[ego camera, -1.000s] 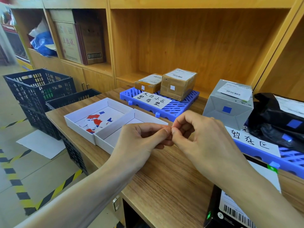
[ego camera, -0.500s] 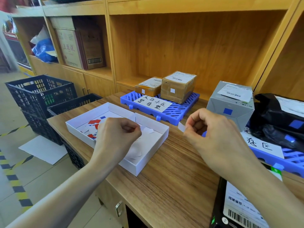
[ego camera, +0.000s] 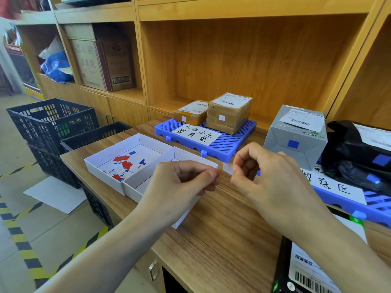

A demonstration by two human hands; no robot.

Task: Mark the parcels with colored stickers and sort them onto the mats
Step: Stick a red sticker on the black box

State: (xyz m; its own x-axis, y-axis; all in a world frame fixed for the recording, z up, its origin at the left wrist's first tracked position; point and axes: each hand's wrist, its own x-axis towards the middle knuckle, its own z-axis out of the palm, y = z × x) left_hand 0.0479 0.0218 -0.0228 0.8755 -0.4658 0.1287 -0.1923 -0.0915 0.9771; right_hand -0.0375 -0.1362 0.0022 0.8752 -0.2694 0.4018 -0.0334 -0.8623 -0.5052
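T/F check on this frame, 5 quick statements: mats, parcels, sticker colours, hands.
1. Two brown cardboard parcels sit on the far blue mat. True.
2. Those brown parcels carry red stickers. False: their stickers are white.
3. The grey box has a blue sticker on its front. True.
4. The right hand pinches a small white sticker. True.
5. The left hand rests flat on a black parcel. False: it is over the white tray, fingertips pinched together; what it holds, if anything, cannot be seen.
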